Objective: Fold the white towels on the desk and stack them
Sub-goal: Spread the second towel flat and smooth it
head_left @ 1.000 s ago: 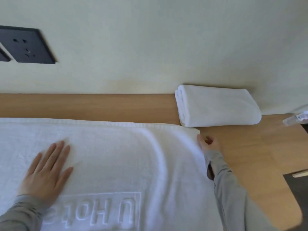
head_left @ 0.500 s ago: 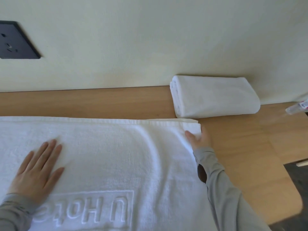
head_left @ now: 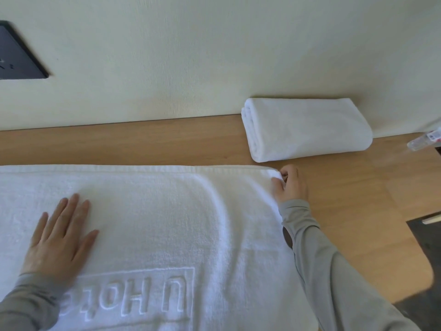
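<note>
A large white towel [head_left: 155, 211] with embossed lettering lies spread flat across the wooden desk [head_left: 346, 199]. My left hand [head_left: 59, 235] rests flat on its left part, fingers apart, pressing down. My right hand [head_left: 290, 185] pinches the towel's far right corner between thumb and fingers. A folded white towel [head_left: 307, 127] sits against the wall at the back right, just beyond my right hand and apart from it.
A clear plastic bottle [head_left: 424, 139] lies at the far right against the wall. A dark socket plate [head_left: 16, 56] is mounted on the cream wall at upper left. The desk's right edge drops to dark floor [head_left: 427, 240].
My right hand has closed its fingers on the towel's far right corner. My left hand has stayed flat on the towel. The view has shifted slightly.
</note>
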